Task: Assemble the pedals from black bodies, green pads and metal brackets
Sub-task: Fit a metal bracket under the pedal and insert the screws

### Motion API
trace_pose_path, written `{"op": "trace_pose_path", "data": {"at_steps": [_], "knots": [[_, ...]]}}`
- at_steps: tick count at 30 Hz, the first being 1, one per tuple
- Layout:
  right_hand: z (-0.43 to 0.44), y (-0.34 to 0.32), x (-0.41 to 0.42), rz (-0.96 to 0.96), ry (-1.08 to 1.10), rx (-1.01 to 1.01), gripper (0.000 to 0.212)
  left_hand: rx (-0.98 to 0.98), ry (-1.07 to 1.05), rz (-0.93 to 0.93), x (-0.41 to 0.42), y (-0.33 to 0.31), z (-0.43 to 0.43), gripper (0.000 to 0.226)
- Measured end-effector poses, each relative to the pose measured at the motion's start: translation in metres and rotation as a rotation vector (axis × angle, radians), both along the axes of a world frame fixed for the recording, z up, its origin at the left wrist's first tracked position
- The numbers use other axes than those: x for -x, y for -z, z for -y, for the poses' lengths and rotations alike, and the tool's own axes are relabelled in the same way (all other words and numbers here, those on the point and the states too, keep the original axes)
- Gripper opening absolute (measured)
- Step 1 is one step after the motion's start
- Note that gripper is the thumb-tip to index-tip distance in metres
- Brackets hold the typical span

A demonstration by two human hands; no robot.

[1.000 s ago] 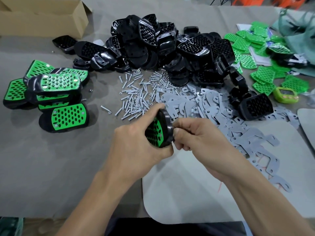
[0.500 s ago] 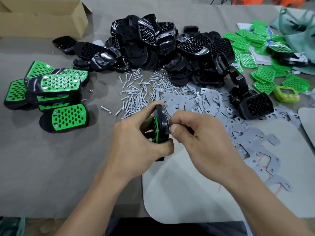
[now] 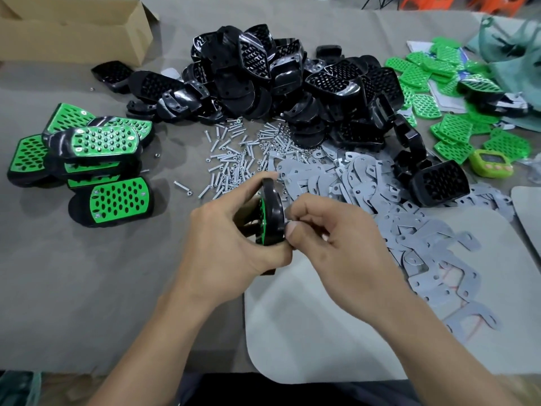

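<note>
while the left hand point(image 3: 231, 247) grips the pedal point(image 3: 273, 215) on edge beside the screw pile point(image 3: 231, 162), the right hand point(image 3: 339, 250) has its fingers point(image 3: 292, 231) pinching the back rim; i'd brace it steady, threading squarely.

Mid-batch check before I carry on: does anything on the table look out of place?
Only strays: one screw lies apart from the screw pile, toward the finished pedals, and a small nut sits alone beside that stack. Nothing looks damaged.

Black bodies point(image 3: 272, 80) are glossy plastic; green pads point(image 3: 455, 128) are shiny perforated plastic; metal brackets point(image 3: 433, 238) look matt grey; screws point(image 3: 231, 159) are bright metal; the box point(image 3: 73, 39) is plain cardboard; the bench point(image 3: 73, 273) wears matt grey cloth.
</note>
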State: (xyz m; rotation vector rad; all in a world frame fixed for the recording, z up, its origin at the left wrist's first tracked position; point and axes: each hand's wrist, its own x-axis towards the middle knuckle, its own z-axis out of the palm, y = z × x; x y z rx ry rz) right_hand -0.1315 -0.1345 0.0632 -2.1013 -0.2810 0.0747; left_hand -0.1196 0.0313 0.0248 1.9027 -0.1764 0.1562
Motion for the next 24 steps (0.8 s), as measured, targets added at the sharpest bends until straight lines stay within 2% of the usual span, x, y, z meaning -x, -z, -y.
{"op": "trace_pose_path", "data": {"at_steps": [3, 6, 8, 11, 13, 16, 20, 24], "knots": [[-0.002, -0.002, 0.004, 0.155, -0.013, 0.132, 0.014, 0.044, 0.058, -0.036, 0.0, 0.002, -0.003, 0.071], [-0.002, -0.004, 0.005, 0.155, -0.026, 0.131, 0.02, 0.041, 0.088, -0.03, 0.001, 0.001, -0.004, 0.073], [-0.002, -0.004, 0.004, 0.012, -0.045, -0.013, 0.025, 0.005, 0.089, -0.001, 0.003, -0.001, -0.004, 0.077], [0.001, -0.005, -0.001, -0.327, -0.039, -0.347, 0.025, -0.106, 0.072, 0.05, 0.004, -0.005, -0.006, 0.081], [0.003, -0.003, -0.002, -0.404, -0.031, -0.406, 0.021, -0.174, 0.047, 0.059, 0.003, -0.008, -0.006, 0.082], [0.003, 0.002, -0.002, -0.243, -0.002, -0.238, 0.015, -0.189, 0.031, 0.04, 0.0, -0.01, -0.007, 0.08], [0.003, 0.006, -0.001, -0.166, 0.005, -0.245, 0.012, -0.19, 0.059, 0.015, 0.001, -0.01, -0.007, 0.081], [-0.002, 0.011, 0.003, -0.115, 0.065, -0.23, 0.019, -0.191, 0.055, 0.024, 0.004, -0.01, -0.005, 0.078]]}}
